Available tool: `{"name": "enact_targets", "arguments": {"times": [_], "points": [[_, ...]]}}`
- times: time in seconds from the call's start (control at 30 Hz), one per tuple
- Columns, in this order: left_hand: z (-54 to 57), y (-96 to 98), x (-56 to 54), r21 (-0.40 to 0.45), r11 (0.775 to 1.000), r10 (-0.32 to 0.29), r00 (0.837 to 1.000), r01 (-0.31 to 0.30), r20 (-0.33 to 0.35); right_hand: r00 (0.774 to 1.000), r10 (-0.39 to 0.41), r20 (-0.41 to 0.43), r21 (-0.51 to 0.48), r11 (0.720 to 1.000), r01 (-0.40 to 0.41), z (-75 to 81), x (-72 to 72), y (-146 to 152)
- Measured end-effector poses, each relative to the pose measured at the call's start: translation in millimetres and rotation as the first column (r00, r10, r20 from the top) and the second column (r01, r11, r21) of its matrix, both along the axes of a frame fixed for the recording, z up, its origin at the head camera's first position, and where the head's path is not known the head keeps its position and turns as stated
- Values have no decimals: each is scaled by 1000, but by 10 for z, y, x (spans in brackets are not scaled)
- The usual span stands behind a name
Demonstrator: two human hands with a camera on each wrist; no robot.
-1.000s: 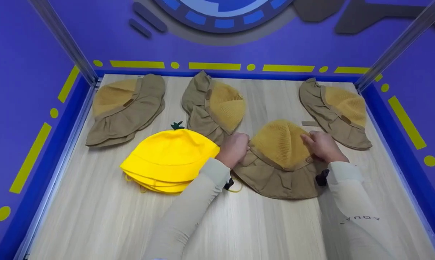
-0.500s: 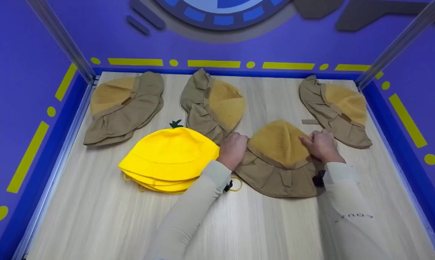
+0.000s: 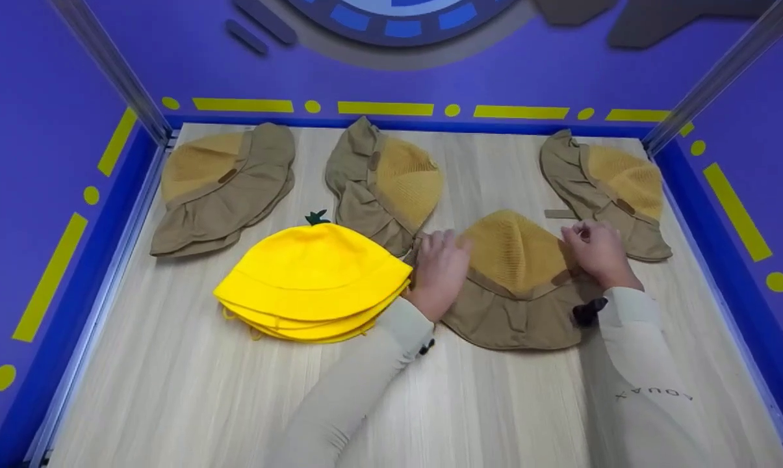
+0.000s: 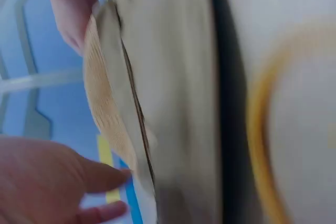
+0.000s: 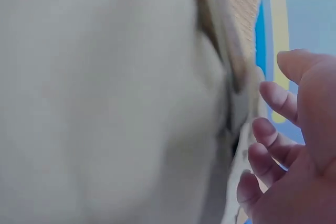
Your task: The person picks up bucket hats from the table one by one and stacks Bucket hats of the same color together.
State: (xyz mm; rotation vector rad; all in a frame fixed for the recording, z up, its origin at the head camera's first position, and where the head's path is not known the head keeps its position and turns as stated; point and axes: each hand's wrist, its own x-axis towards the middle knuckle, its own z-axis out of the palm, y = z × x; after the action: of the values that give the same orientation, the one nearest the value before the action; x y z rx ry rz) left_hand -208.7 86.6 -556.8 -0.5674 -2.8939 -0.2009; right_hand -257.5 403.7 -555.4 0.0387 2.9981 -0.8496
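Observation:
A tan sun hat (image 3: 511, 266) with a knitted yellow-brown crown and a pleated brim lies at the centre right in the head view. My left hand (image 3: 442, 270) is at its left edge; in the left wrist view thumb and finger are apart, with nothing pinched between them. By the hat's right side is my right hand (image 3: 602, 252), whose loosely bent fingers (image 5: 273, 129) hold nothing in the right wrist view. Just left of my left hand lies a stack of yellow bucket hats (image 3: 313, 279) with a green leafy tip.
Similar tan hats lie along the back: one at the left (image 3: 229, 188), one in the middle (image 3: 391, 185) and one at the right (image 3: 605, 192), with a short strap (image 3: 560, 214). Blue-purple panels (image 3: 430, 84) enclose the wooden tabletop (image 3: 235, 403) at the back and sides.
Both hands have loosened from the tan hat's sides; the left has moved slightly right, the right slightly outward. The hat stays nearly where it was. The yellow stack's right edge shows more.

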Motion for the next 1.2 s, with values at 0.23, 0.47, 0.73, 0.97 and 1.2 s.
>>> {"name": "enact_targets", "arguments": {"times": [0.23,0.47,0.73,0.97,1.2], "points": [[-145,390,250,-8,967,-250,951,256,184,998,-58,-20,-43,997,57,123,-144,112],[-264,456,281,-137,960,-191,926,246,325,968,-240,-66,-47,970,238,168,-345,371],[-233,498,297,-113,965,-175,904,235,389,883,-446,146,-6,892,451,199,-252,820],[-199,480,277,-127,964,-155,884,233,442,828,-466,313,35,877,480,187,-224,907],[-194,503,267,-89,969,-160,864,229,477,781,-425,457,111,899,424,201,-267,858]]}}
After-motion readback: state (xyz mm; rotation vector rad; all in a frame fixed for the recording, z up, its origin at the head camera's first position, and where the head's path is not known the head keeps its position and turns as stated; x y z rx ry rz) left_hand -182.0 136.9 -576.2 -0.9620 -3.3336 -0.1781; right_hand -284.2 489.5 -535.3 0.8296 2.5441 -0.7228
